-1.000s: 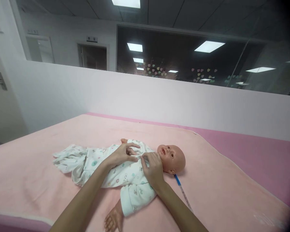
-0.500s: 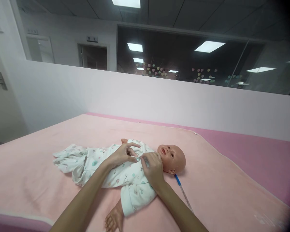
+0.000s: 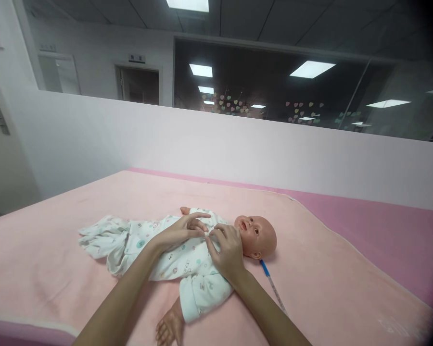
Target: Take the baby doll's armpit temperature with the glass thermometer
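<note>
A bald plastic baby doll (image 3: 254, 235) in a white patterned cotton romper (image 3: 173, 254) lies on its back on the pink blanket-covered bed (image 3: 310, 288). The left hand (image 3: 180, 230) and right hand (image 3: 228, 250) meet at the romper's chest, fingertips pinching the fabric near the collar. A blue-tipped thermometer (image 3: 272, 286) lies beside the doll's head.

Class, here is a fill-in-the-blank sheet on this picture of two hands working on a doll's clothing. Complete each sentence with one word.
1. The baby doll lies on its ____ on the pink blanket.
2. Both the left hand and the right hand rest on the doll's ____.
3. The doll's romper is ____ with small coloured prints.
4. The thin tube beside the doll's head has a ____ end.

Missing words: back; chest; white; blue
</note>
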A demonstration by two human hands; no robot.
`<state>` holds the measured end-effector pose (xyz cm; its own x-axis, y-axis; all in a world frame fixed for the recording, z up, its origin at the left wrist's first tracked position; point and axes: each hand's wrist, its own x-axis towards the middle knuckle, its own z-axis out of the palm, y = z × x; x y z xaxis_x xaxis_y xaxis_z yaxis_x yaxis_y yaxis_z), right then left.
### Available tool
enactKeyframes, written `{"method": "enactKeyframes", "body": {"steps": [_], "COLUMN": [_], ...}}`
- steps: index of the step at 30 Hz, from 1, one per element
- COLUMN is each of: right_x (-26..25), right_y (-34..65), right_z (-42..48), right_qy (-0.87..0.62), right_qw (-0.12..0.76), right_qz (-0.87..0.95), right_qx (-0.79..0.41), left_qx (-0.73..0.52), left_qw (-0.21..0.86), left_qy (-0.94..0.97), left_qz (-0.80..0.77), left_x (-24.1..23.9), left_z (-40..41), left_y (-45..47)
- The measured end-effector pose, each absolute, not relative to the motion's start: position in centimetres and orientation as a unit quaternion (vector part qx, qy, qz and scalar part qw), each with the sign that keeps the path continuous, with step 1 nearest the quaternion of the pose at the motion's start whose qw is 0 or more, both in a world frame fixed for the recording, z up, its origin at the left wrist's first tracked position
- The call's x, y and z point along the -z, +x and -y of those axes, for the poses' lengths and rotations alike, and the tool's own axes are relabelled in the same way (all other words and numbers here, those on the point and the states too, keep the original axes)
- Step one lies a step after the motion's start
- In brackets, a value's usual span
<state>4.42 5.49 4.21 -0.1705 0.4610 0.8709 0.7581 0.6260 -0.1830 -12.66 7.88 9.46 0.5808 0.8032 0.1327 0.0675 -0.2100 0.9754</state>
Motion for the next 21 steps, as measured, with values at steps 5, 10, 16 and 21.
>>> {"method": "enactKeyframes", "body": {"steps": [5,10,16,21], "right_x": [-4.3,-4.2,-3.9,-4.7], "right_y": [4.4,4.3,4.5,4.0], "right_z": [-5.5,-5.6,-5.9,-5.6], "right_qy": [-0.385,-0.387,-0.427,-0.394], "right_qw": [0.495,0.469,0.454,0.454], "right_qz": [0.762,0.775,0.764,0.784], "right_qx": [0.158,0.173,0.165,0.154], "left_qx": [-0.367,-0.366,-0.282,-0.246], "left_qw": [0.534,0.507,0.437,0.486], "left_qy": [0.694,0.710,0.763,0.757], "left_qz": [-0.314,-0.324,-0.383,-0.361], "left_x": [-9.1,-9.1,-9.8,-10.1], "left_z": [-8.1,-8.1,-8.8,-9.0], "left_y": [-12.1,-12.1,-15.1,-17.6]}}
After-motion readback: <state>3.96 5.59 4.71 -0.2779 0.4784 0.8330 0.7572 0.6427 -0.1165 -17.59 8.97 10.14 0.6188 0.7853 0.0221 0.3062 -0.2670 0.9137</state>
